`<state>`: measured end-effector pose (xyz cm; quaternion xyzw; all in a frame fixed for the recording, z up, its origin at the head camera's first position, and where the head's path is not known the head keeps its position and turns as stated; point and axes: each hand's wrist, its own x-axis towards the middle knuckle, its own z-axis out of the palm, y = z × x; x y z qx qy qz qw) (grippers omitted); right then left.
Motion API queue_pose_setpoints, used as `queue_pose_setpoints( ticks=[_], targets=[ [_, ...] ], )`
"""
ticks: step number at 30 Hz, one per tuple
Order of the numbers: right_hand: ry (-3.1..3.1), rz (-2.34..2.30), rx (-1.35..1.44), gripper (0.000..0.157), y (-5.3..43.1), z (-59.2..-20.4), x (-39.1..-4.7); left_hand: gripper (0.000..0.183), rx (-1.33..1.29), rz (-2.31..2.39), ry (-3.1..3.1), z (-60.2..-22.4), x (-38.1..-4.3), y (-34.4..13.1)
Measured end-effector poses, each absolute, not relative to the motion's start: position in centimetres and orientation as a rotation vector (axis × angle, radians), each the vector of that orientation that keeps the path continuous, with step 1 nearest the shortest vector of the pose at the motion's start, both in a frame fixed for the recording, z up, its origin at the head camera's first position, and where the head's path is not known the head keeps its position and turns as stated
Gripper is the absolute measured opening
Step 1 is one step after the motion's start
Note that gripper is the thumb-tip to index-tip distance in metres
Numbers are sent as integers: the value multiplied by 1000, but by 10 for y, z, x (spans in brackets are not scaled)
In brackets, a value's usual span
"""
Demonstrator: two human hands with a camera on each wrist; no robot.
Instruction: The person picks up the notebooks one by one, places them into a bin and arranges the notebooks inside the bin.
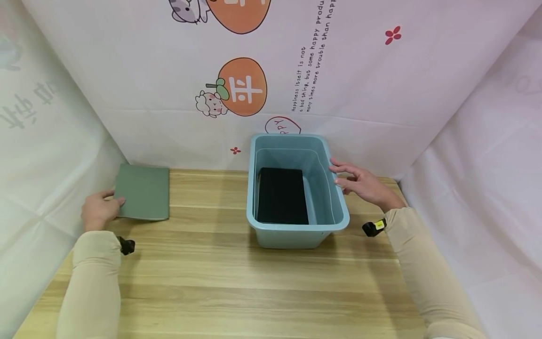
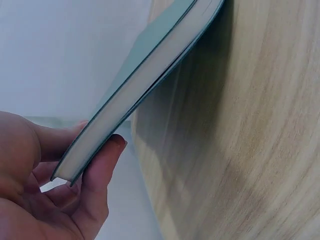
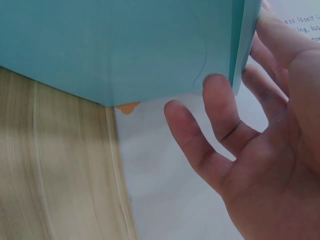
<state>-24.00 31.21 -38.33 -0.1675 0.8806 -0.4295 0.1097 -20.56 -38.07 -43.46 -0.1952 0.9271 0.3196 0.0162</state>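
Observation:
At the left, my left hand (image 1: 99, 211) pinches the near-left edge of a green notebook (image 1: 144, 193) between thumb and fingers. The left wrist view shows its pale page block between two thin covers, tilted over the wooden surface. On the right, my right hand (image 1: 365, 185) rests its fingertips at the right rim of a light blue plastic bin (image 1: 288, 239). Its fingers are loosely bent, some against the outer wall in the right wrist view. Inside the bin lies a flat black rectangular object (image 1: 282, 195), close to the left wall.
The wooden table (image 1: 237, 292) runs back to a white printed cloth (image 1: 360, 84) with cartoon fruit and lettering. White cloth sides (image 1: 38, 155) close in the left and right. The bin stands against the back cloth.

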Motion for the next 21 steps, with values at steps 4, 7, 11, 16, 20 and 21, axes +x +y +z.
queue_pose_setpoints(
  ticks=[4, 7, 11, 16, 20, 21],
  targets=[
    [2595, -1257, -491, 51, 312, -383, -240, 63, -612, 1037, 2888, -435, -204, -381],
    [2592, -1260, -487, 51, 312, -383, -240, 63, -612, 1061, 2892, -434, -203, -380],
    [2587, -1269, -487, 51, 312, -383, -240, 63, -609, 1101, 2886, -433, -201, -380],
    [2585, -1272, -488, 51, 311, -383, -240, 62, -627, 1171, 2866, -431, -200, -378],
    [2582, -1277, -489, 51, 311, -382, -240, 62, -648, 1260, 2846, -431, -200, -378],
    [2582, -1278, -490, 51, 311, -382, -240, 62, -660, 1282, 2839, -430, -200, -378]
  ],
)
